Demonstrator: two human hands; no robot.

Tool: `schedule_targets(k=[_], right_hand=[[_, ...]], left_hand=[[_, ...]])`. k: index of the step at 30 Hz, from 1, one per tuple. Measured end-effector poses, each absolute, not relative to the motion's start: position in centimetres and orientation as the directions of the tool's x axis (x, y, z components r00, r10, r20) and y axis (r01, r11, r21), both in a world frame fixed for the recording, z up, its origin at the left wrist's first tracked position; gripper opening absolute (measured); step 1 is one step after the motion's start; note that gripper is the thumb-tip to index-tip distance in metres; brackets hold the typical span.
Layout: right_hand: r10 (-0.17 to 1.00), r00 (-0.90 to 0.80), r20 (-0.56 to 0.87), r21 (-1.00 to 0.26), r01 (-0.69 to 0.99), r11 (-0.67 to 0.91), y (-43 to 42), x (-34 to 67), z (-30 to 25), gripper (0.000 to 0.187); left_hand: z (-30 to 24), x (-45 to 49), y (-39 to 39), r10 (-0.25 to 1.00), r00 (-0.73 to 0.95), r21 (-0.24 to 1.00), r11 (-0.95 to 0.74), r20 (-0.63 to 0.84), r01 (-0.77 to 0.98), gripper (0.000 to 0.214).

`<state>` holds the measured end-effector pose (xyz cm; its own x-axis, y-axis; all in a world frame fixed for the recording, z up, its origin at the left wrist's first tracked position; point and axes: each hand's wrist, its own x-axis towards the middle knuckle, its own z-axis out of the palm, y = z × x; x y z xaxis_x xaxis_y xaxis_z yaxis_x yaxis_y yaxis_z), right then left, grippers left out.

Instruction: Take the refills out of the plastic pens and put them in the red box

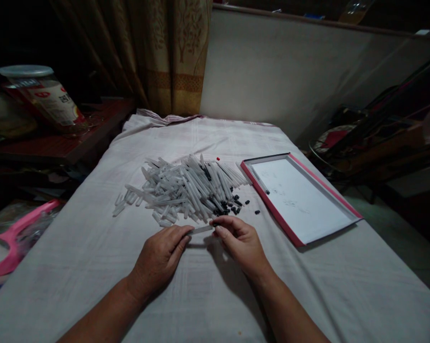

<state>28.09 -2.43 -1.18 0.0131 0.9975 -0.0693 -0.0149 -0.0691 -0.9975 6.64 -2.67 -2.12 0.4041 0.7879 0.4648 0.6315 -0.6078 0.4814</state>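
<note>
My left hand [159, 259] pinches one end of a translucent white pen barrel [202, 230] between thumb and fingers. At the barrel's other end, my right hand [243, 245] is closed with thumb and fingertips on a small black end piece [215, 225]. Whether that piece is pushed fully in, I cannot tell. Just beyond both hands lies a heap of white pen barrels [186, 186], with several loose black end pieces [234, 208] at its right edge. A few pens [260, 180] lie along the left side of a shallow red-edged box [310, 178].
A tiny red piece [218, 158] lies behind the heap. The table has a pale checked cloth [104, 247]. Pink-handled scissors [13, 243] are at the left edge. A lidded jar [46, 97] stands on a dark side table; a curtain [168, 52] hangs behind.
</note>
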Motion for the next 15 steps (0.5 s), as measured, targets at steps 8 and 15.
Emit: schedule_targets(k=[8, 15], right_hand=[[0.927, -0.079, 0.367, -0.863, 0.342, 0.371, -2.5, 28.7, -1.3, 0.021], [0.913, -0.137, 0.385, -0.811, 0.421, 0.406, -2.3, 29.2, -1.3, 0.018]], left_hand=[[-2.3, 6.5, -2.7, 0.792, 0.404, 0.493, -0.604, 0.457, 0.626, 0.024], [-2.4, 6.4, -2.7, 0.785, 0.410, 0.490, -0.614, 0.465, 0.619, 0.023]])
